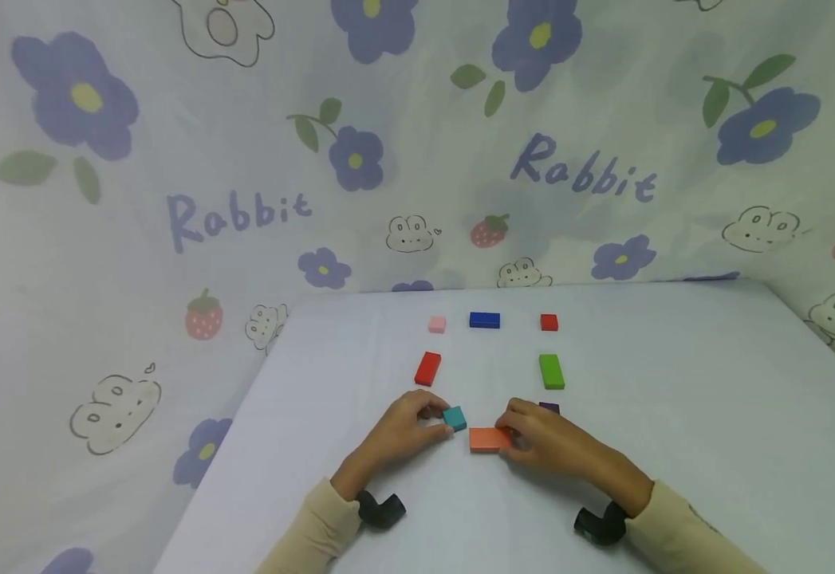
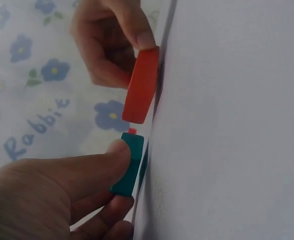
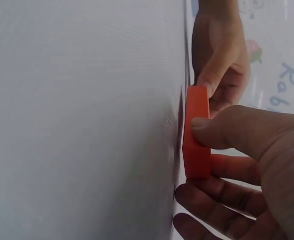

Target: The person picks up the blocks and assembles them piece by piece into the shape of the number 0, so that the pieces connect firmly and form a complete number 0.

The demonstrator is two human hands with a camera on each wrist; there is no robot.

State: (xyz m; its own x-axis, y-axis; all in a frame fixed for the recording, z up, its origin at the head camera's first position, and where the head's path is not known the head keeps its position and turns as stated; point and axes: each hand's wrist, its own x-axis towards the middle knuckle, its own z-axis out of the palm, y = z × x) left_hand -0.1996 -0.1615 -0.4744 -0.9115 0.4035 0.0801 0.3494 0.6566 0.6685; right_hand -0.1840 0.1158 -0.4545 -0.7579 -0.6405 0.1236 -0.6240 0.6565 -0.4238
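My left hand (image 1: 404, 429) pinches a small teal block (image 1: 454, 418) between thumb and fingers. In the left wrist view the thumb lies across the face of the teal block (image 2: 130, 167). My right hand (image 1: 548, 437) grips an orange rectangular block (image 1: 485, 440) by its right end. The right wrist view shows the thumb on one long side of the orange block (image 3: 197, 107) and fingers behind it. The two blocks are close together, the teal one left of and slightly beyond the orange one. A dark purple block (image 1: 549, 407) lies partly hidden behind the right hand.
Farther back on the white table (image 1: 360, 335) lie a pink cube (image 1: 437, 324), a blue block (image 1: 485, 320) and a red cube (image 1: 549, 322). Nearer are a red rectangular block (image 1: 427, 368) at left and a green block (image 1: 551, 371) at right. A patterned curtain (image 1: 446, 175) stands behind.
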